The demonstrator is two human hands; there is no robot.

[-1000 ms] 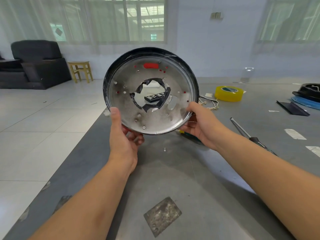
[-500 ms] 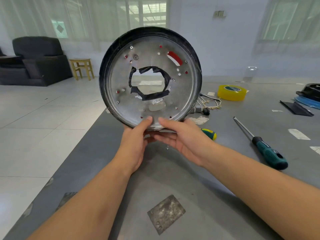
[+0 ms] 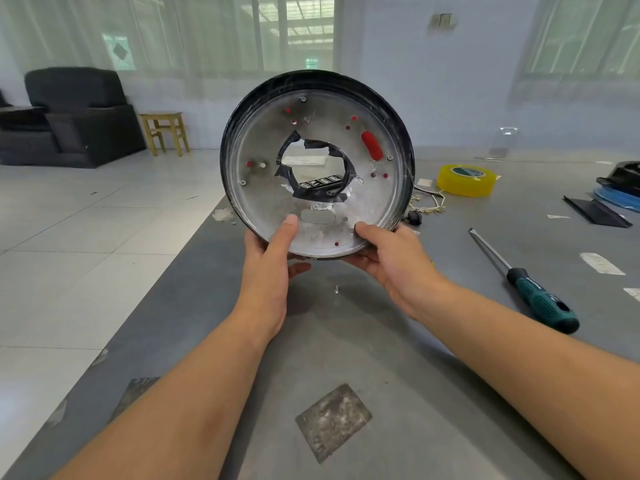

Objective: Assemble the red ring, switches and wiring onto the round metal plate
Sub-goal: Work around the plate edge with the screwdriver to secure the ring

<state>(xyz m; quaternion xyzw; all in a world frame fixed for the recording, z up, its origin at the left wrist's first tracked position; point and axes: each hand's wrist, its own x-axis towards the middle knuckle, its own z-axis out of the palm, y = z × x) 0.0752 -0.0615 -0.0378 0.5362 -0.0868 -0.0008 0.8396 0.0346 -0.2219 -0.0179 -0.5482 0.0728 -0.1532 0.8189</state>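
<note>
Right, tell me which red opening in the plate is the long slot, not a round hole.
The red slot on the round metal plate, right of the taped centre hole: an elongated oval, while the other red marks are small dots.

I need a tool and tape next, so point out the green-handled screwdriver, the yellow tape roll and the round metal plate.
green-handled screwdriver [image 3: 540, 299], head view, handle.
yellow tape roll [image 3: 464, 183], head view, outer side.
round metal plate [image 3: 263, 206], head view, bare lower-left face.

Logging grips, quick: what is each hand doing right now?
Left hand: holds the plate at its lower rim, thumb on its face.
Right hand: holds the plate's lower rim too.
</note>
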